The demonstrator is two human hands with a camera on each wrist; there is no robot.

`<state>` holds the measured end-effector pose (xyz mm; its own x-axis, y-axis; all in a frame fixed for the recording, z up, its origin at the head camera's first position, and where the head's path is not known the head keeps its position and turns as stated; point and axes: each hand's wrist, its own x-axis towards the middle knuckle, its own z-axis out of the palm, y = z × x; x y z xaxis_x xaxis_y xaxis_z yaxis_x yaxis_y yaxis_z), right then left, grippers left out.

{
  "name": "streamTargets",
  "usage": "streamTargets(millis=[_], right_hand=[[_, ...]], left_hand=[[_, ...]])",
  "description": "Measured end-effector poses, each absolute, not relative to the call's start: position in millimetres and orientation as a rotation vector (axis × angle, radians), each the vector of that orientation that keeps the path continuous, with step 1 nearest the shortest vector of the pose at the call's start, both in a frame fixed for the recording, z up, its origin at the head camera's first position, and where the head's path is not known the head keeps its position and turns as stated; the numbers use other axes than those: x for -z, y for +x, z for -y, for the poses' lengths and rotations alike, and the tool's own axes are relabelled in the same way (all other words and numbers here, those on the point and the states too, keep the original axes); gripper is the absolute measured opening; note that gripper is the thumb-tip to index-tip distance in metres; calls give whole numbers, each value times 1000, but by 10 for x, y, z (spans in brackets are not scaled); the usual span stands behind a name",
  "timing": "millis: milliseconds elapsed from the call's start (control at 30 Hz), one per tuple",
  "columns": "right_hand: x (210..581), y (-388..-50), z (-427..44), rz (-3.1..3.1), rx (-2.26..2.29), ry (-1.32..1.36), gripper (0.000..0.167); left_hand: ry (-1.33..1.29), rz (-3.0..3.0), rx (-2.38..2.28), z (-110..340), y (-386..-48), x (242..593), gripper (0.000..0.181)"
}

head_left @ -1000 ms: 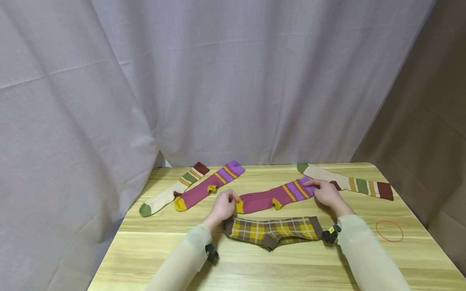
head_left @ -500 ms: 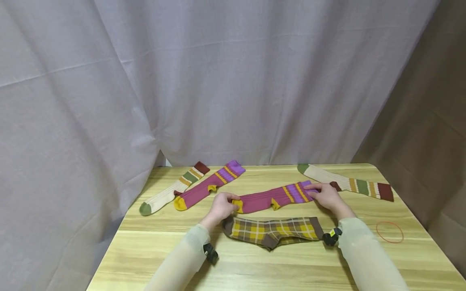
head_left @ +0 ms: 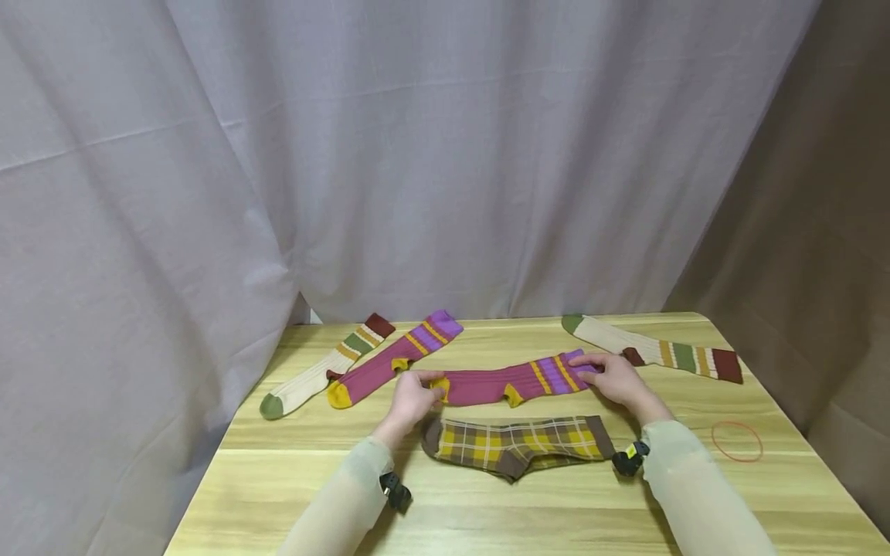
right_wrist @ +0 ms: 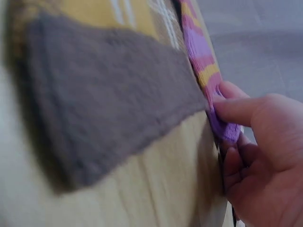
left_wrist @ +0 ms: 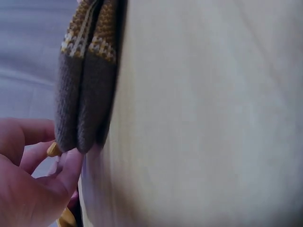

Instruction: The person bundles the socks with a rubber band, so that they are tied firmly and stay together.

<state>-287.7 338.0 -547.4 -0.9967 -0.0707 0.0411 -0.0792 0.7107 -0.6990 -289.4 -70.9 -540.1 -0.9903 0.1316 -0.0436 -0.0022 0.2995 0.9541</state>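
A magenta sock (head_left: 480, 386) with purple and yellow stripes lies crosswise on the table. Its yellow toe is pinched by my left hand (head_left: 410, 400); the toe's tip shows between thumb and fingers in the left wrist view (left_wrist: 54, 149). At the purple cuff, my right hand (head_left: 619, 381) pinches the fabric, and the right wrist view shows thumb and fingers on the cuff (right_wrist: 227, 130). Just in front lies a brown and yellow plaid sock (head_left: 514, 448), which neither hand holds; its brown cuff (right_wrist: 113, 94) fills much of the right wrist view.
Behind on the left, a cream striped sock (head_left: 306, 384) lies beside another magenta sock (head_left: 375, 373). A second cream striped sock (head_left: 619, 337) is at the back right, close to my right hand. A red ring outline (head_left: 737, 442) shows on the table (head_left: 556, 517). Grey curtain (head_left: 445, 154) stands behind.
The front magenta sock has shifted slightly left and its cuff lies a little nearer, both hands moving with it. The whole head view has also shifted slightly.
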Motion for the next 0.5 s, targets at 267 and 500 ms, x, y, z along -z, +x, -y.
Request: streamTargets(millis=[267, 500], right_hand=[[5361, -2807, -3310, 2818, -1066, 216, 20], [5142, -2669, -3257, 2733, -1152, 146, 27]], left_hand=[[128, -2574, -1730, 736, -2907, 5405, 26], [162, -2543, -1761, 754, -2890, 5341, 35]])
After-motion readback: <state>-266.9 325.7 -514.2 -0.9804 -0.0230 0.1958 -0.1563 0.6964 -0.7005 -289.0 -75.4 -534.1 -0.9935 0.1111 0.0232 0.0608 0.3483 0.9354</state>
